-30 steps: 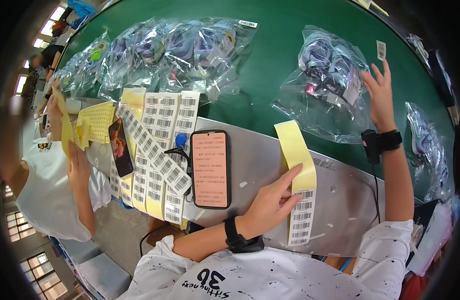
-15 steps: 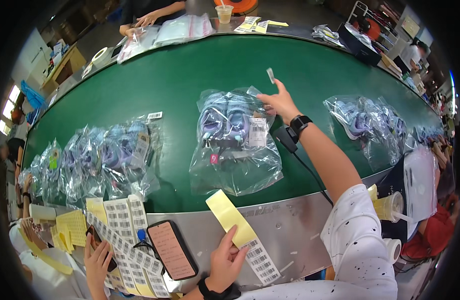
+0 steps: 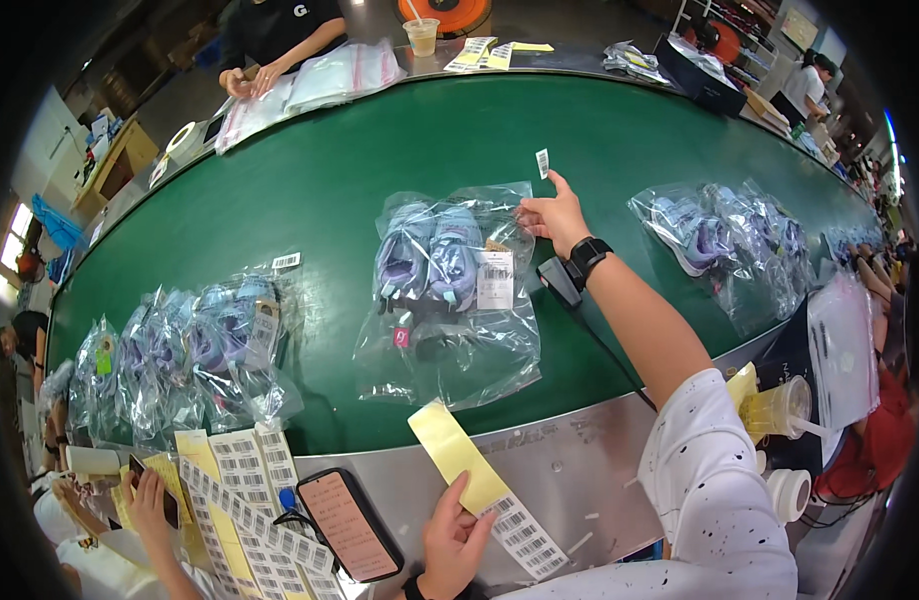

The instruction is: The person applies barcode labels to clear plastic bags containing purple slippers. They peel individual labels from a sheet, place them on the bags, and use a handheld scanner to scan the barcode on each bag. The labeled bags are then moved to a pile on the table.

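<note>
My right hand (image 3: 558, 222) pinches the upper right corner of a clear plastic bag (image 3: 460, 355) lying on the green belt. A small white barcode label (image 3: 543, 163) sticks to its raised index fingertip. Inside the bag lies a pair of light blue and lilac shoes (image 3: 454, 262), with a white hang tag (image 3: 496, 280) beside them. My left hand (image 3: 455, 545) holds a strip of labels (image 3: 450, 450) between thumb and fingers. The strip's upper part is bare yellow backing; several barcode labels remain on its lower part.
More bagged shoes lie on the green belt (image 3: 310, 180), at left (image 3: 220, 340) and right (image 3: 715, 235). A phone (image 3: 350, 525) and label sheets (image 3: 245, 465) rest on the metal edge. A drink cup (image 3: 780, 408) stands at right. Across the belt, a person handles plastic bags (image 3: 345, 75).
The bag's upper right corner now stretches out flatter under my right hand. The label on the fingertip has turned to show its barcode. The whole view has shifted slightly.
</note>
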A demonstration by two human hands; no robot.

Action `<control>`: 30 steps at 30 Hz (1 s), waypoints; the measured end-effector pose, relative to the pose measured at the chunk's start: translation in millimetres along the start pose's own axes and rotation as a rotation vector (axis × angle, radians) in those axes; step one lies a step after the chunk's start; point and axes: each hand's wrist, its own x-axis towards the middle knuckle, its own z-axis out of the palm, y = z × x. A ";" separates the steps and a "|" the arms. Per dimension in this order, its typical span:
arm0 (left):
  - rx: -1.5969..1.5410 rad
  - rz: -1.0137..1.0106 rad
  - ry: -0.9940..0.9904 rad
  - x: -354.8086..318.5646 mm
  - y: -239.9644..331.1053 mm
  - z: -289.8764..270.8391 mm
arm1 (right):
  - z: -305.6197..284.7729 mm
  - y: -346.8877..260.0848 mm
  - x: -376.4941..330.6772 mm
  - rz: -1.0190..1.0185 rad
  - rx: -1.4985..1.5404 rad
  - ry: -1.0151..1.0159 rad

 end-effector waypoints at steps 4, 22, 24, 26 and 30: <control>-0.004 0.006 -0.023 1.5 -3.8 1.4 | -18.1 -14.4 21.0 -0.152 -0.089 0.123; 0.054 -0.034 -0.037 1.3 1.4 10.2 | 7.6 -1.3 58.1 0.056 -0.583 -0.005; 0.045 -0.021 -0.041 4.1 3.2 11.3 | 5.4 -0.6 58.1 -0.018 -0.768 0.005; 0.024 -0.015 -0.021 2.8 3.5 10.1 | 20.2 -12.9 32.5 -0.123 -0.898 0.069; -0.115 0.063 0.056 3.2 0.5 11.7 | -75.7 -48.6 34.4 -0.518 -1.448 0.137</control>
